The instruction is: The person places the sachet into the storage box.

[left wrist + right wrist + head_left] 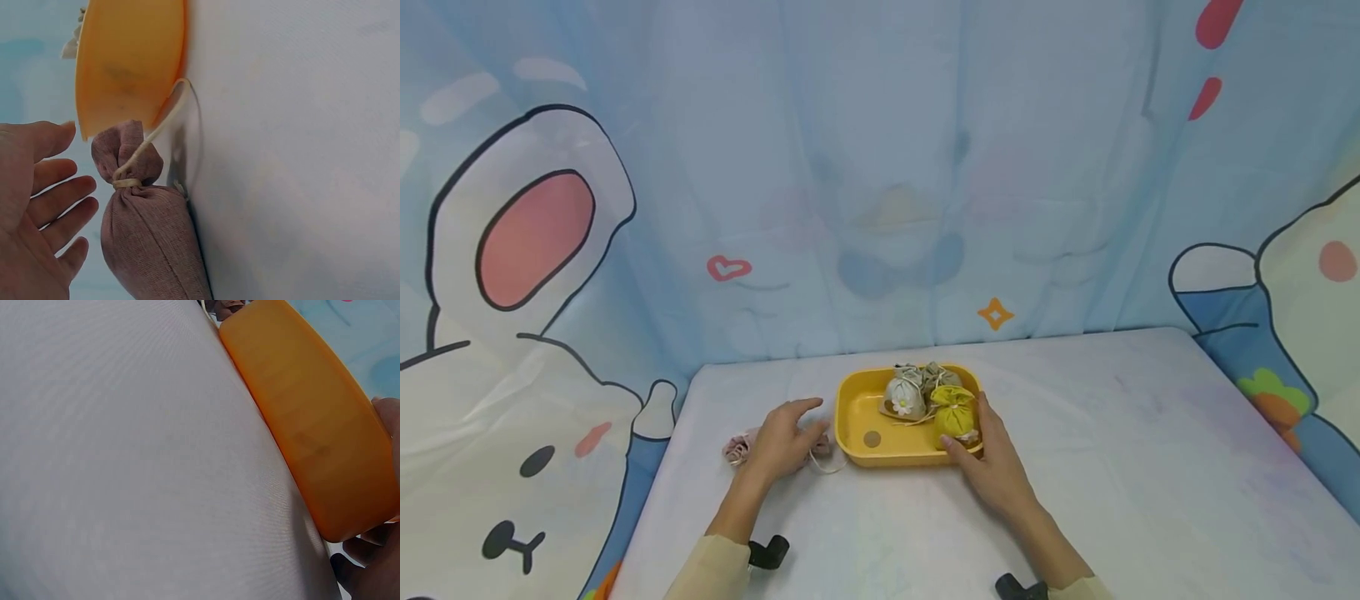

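Observation:
In the head view, my left hand (779,443) hovers over a mauve drawstring pouch (739,451) left of the yellow tray (850,417), hiding its middle. Seen from the left wrist, the pouch (150,244) is tied at the neck with a cream cord; the loosely spread fingers are beside it, holding nothing. My right hand (1000,471) grips the tray's front right corner, thumb at the front rim and fingers along the right side. Inside the tray are a yellow pouch (953,421), a pale pouch (904,396) with a white flower and a grey-green pouch (943,377).
A small round brownish spot (872,438) shows on the tray's floor. The tray stands on a table with a white cloth (1112,450). Behind rises a light blue cartoon curtain (880,167), meeting the table's back edge.

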Demonstrator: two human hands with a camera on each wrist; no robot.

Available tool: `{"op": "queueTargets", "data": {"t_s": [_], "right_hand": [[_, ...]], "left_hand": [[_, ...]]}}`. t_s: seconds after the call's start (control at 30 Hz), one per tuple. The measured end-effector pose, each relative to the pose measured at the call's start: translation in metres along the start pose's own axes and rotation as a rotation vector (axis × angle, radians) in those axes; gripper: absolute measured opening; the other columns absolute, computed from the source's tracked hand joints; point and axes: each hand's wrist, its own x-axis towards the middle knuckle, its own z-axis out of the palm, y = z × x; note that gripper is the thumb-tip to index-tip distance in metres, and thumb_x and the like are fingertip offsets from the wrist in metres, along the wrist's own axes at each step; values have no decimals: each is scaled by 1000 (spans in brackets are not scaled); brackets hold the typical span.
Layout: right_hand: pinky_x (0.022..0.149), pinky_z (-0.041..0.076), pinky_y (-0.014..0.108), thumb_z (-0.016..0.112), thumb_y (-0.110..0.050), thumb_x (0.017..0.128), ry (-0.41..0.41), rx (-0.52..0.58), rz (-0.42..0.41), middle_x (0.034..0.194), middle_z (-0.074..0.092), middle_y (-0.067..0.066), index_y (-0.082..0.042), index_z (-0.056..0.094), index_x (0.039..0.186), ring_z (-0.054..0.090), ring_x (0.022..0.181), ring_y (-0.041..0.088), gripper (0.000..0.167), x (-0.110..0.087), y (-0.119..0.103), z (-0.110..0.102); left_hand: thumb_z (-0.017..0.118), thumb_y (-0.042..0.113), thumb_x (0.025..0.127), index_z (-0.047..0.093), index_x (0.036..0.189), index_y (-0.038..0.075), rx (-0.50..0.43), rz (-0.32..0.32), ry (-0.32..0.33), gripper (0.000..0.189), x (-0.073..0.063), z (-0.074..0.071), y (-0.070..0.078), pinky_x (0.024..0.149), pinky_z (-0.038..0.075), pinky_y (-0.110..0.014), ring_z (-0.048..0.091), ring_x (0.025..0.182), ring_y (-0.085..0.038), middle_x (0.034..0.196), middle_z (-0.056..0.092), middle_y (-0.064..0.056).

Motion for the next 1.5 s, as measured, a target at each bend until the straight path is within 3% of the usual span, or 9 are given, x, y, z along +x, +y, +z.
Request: {"op": "queueTargets", "data": {"t_s": [0.1, 0.2, 0.33, 0.67, 0.83, 0.9, 1.07, 1.3, 1.5], "right_hand": [[125, 19, 65, 59, -62, 99, -4, 0, 5, 172, 15, 24, -11, -1, 168, 19, 158, 45, 105, -1, 0, 0], [125, 19, 65, 59, -62, 99, -8, -1, 9, 172, 15, 24, -11, -2, 168, 18, 158, 45, 105, -1, 0, 0], [126, 19, 65, 60, -62, 99, -11, 3, 10, 172, 14, 24, -10, -2, 168, 18, 158, 45, 105, -1, -1, -1], [126, 18, 65, 60, -61, 99, -11, 4, 8, 173, 13, 23, -10, -2, 168, 17, 159, 45, 105, 0, -1, 0], [126, 18, 65, 60, -60, 100, -6, 6, -2, 172, 14, 24, -10, -2, 168, 18, 158, 45, 105, 0, -1, -1], [126, 19, 65, 61, -59, 100, -4, 5, -6, 172, 14, 24, -9, -1, 168, 18, 158, 46, 105, 0, -1, -1], [125, 19, 66, 61, -59, 100, -1, 3, -11, 172, 14, 24, -9, -1, 168, 18, 158, 46, 104, 0, -1, -1], [125, 19, 66, 60, -60, 100, -2, 4, -4, 172, 15, 24, -10, -2, 168, 18, 158, 46, 104, 0, -1, -1], [125, 18, 66, 60, -60, 100, -7, 4, 0, 172, 14, 24, -10, -2, 168, 18, 158, 46, 105, 0, -1, -1]], "left_hand": [[70, 30, 100, 66, 140, 10, 22, 4, -1, 45, -3, 2, -3, 108, 51, -53, 68, 113, -27, 137, 69, -9], [70, 30, 100, 66, 140, 10, 39, 9, -8, 45, -5, 4, -7, 90, 57, -43, 63, 86, -16, 115, 73, -7], [71, 32, 100, 66, 140, 12, 44, -16, -14, 45, -8, 6, -11, 71, 50, -31, 54, 73, -10, 91, 65, 0], [73, 34, 99, 68, 138, 13, 34, -34, 7, 45, -15, 8, -15, 82, 54, -36, 60, 89, -14, 105, 71, 2], [79, 29, 94, 71, 133, 10, 42, 14, -14, 43, -19, 7, -16, 103, 54, -49, 68, 118, -26, 123, 74, -4], [82, 26, 91, 74, 125, 12, 64, 41, -19, 37, -19, 7, -16, 103, 54, -48, 68, 117, -24, 121, 74, -1], [85, 24, 89, 73, 100, 17, 165, 104, 0, 18, -19, 10, -17, 83, 54, -42, 63, 90, -20, 94, 70, 1], [82, 21, 91, 77, 117, 9, 306, 151, 40, 29, -23, 14, -19, 108, 52, -50, 65, 127, -33, 132, 72, -13], [83, 18, 90, 77, 109, 8, 373, 177, 89, 22, -24, 17, -20, 103, 55, -46, 69, 118, -30, 121, 75, -10]]}}
